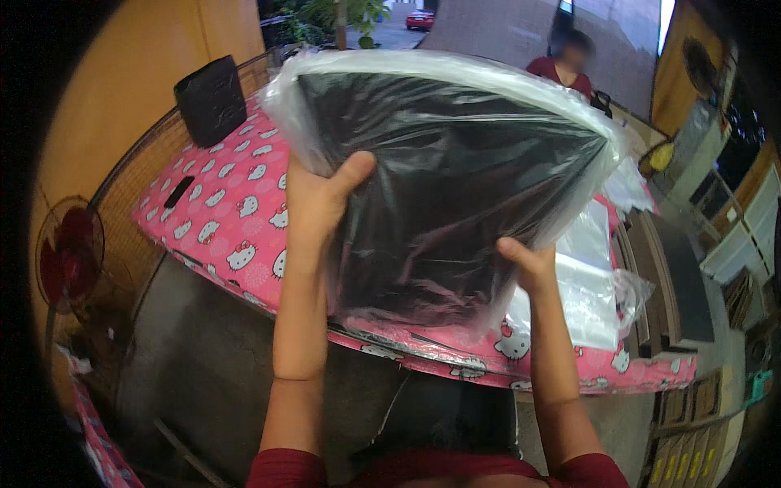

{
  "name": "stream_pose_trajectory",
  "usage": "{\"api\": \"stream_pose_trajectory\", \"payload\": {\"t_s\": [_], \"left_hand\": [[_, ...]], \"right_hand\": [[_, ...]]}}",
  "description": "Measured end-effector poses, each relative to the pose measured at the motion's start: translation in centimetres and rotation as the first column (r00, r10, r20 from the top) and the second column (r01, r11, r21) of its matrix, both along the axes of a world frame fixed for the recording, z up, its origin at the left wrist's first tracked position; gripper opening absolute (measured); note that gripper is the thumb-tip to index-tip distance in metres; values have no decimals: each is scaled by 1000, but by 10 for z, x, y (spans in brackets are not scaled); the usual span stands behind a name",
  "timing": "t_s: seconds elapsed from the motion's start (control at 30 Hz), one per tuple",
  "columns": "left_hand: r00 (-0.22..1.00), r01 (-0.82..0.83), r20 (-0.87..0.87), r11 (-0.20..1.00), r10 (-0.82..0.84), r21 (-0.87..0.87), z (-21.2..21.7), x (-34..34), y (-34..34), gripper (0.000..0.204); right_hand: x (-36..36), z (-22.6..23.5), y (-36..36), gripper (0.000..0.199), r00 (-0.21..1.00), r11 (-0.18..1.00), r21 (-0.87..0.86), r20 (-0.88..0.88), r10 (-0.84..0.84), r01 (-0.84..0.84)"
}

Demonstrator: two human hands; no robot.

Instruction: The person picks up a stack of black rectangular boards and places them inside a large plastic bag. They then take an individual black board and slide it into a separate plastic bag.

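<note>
A large flat black panel [455, 187], wrapped in clear plastic, is held up in front of me, tilted above the table. My left hand [321, 195] grips its left edge, the thumb lying across the front face. Lower on the right edge, my right hand [529, 262] clasps it with the thumb in front. The fingers of both hands are mostly hidden behind the panel. Loose plastic bunches along the panel's top edge and corners. Under and beside it is the table [220, 191] with a pink cartoon-cat cover.
Clear plastic sheets [587, 285] lie on the table at the right, near stacked dark boards [663, 276]. A black case-like object [210, 99] and a dark phone-like slab [179, 192] are on the left. A red fan [71, 256] stands far left. Another person [563, 69] is at the back.
</note>
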State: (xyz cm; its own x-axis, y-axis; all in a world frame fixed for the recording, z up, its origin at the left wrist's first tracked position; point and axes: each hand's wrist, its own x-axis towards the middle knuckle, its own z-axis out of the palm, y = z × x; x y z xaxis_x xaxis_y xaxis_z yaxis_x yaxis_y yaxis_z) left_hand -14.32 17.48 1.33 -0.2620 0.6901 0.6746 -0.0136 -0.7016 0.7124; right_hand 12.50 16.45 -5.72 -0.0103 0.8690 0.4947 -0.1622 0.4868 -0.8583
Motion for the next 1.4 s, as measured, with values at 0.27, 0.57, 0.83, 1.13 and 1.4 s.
{"api": "stream_pose_trajectory", "payload": {"t_s": [0.27,0.57,0.83,1.13,1.4], "left_hand": [[956,-276,-140,953,258,-127,-54,11,-52,85],[890,-319,-449,808,75,-496,-233,-26,-130,63],[981,-162,4,822,196,-545,-210,-47,-71,36],[904,-383,-378,770,199,-511,-191,-62,-73,30],[527,-702,-816,664,239,-259,-188,-48,-80,18]], "right_hand": [[15,-29,72,80,985,983,-82,-59,160,-164],[25,-41,72,81,985,980,-125,-94,145,-156],[16,-38,71,68,959,961,-61,-103,262,-269],[27,-50,72,75,979,980,-71,-90,181,-188],[22,-45,69,77,977,976,-62,-65,204,-208]]}}
